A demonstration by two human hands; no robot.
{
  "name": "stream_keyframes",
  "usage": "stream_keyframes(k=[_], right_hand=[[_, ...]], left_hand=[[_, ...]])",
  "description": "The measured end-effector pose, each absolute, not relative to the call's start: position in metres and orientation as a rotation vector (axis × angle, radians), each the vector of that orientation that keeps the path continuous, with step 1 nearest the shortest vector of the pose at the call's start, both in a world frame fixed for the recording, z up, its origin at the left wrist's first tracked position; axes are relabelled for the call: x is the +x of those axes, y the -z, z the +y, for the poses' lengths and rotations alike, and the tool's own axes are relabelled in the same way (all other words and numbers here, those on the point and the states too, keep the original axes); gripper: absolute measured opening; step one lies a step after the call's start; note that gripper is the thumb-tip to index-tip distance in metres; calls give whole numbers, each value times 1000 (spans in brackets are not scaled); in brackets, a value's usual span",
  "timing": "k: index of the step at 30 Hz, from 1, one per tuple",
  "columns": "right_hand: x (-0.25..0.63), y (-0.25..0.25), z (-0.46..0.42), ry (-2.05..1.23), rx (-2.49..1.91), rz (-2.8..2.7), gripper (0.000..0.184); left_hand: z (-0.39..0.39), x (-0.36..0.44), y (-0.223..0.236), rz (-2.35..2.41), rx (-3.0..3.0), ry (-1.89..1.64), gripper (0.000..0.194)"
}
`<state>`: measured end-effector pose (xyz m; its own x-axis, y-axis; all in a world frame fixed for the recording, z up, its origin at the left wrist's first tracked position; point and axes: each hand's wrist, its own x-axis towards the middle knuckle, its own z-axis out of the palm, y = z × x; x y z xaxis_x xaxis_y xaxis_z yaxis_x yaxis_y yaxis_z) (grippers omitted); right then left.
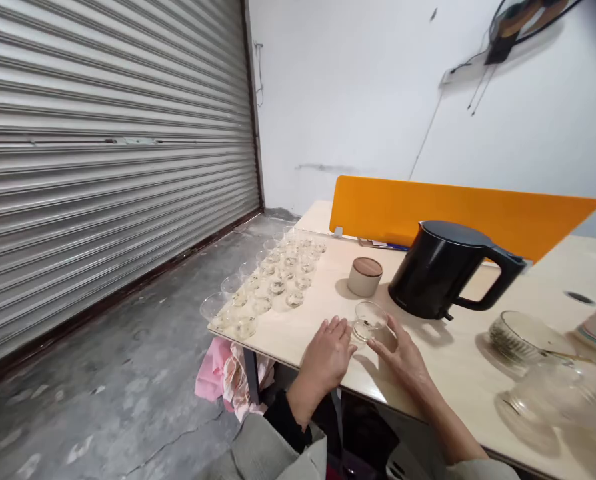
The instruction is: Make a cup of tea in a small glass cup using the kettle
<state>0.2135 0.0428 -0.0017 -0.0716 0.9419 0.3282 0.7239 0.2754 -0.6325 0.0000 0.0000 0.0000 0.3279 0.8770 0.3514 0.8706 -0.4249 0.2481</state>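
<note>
A small clear glass cup stands on the light wooden table between my two hands. My left hand rests flat on the table just left of the cup, its fingers apart and their tips close to the glass. My right hand lies on the table right of the cup, fingers stretched toward its base; whether they touch the glass is unclear. Neither hand holds anything. Several small glass cups with a little liquid stand in rows at the table's left end.
A black electric kettle stands behind the cup, a beige jar with a wooden lid to its left. An orange divider crosses the table. Glass bowls sit at right. A pink cloth hangs below the table edge.
</note>
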Motion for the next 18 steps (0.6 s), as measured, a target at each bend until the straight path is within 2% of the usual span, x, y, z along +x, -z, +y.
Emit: stream_keyframes(k=[8,15,18], right_hand=[[184,-21,50,-584,-1365,-1663,71],[167,-48,49,-524,-1265,-1636,66],[139,-67,44,-581,-1145,-1719,63]], left_hand=[[-2,-1,-5,1630,2561,-754,46],[-4,-4,-13,1504,2623,-846,21],[-1,-3,-13,1471,2658,-775,19]])
